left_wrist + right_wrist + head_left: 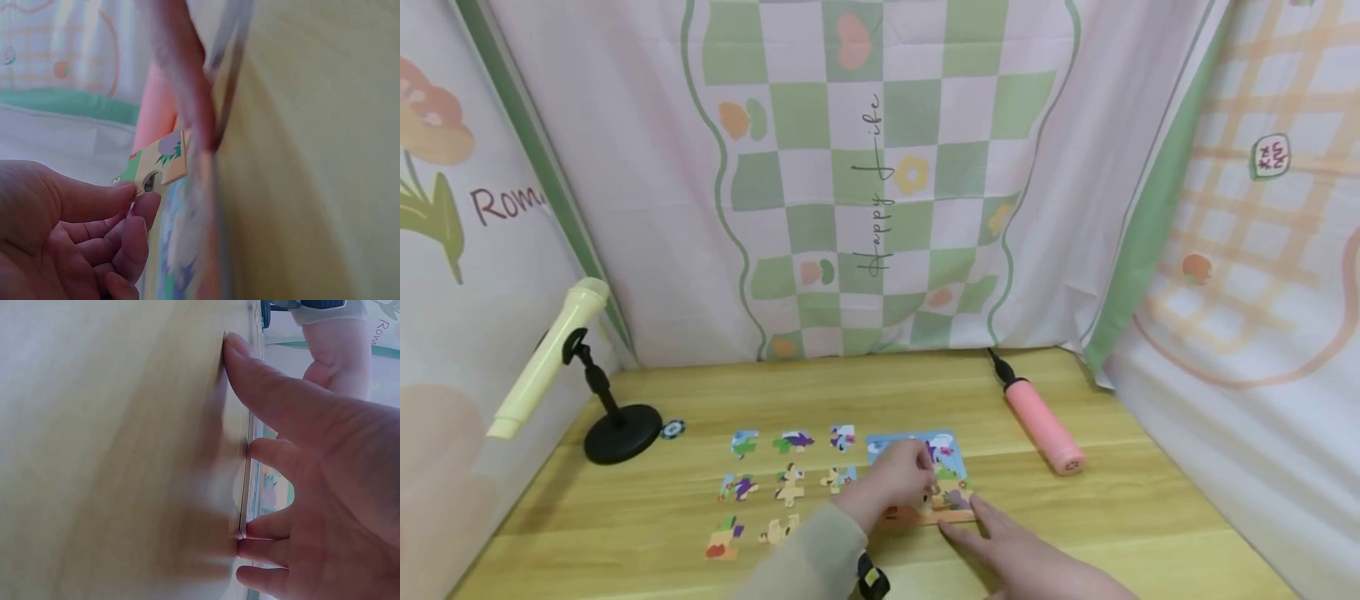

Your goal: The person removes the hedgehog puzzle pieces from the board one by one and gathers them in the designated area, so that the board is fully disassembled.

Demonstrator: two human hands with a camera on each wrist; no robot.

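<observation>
Between thumb and fingers my left hand (pixel 895 473) pinches a jigsaw puzzle piece (pixel 156 157), green and cream with a purple-grey shape on it. The hand is over the puzzle board (pixel 875 441), whose colourful cartoon picture it partly covers. Near the board's front right corner is my right hand (pixel 1011 546), fingers extended. In the right wrist view, its fingertips (pixel 259 449) are right at the board's edge. Left of the board, loose puzzle pieces lie in rows, among them a purple and green one (pixel 794 441) and a cream one (pixel 789 485).
A cream microphone (pixel 553 354) on a black stand (pixel 622 433) is at the left, with a small round chip (pixel 673 429) beside its base. A pink hand pump (pixel 1043 425) lies at the right. Printed curtains (pixel 917 108) hang behind the wooden table (pixel 1150 500).
</observation>
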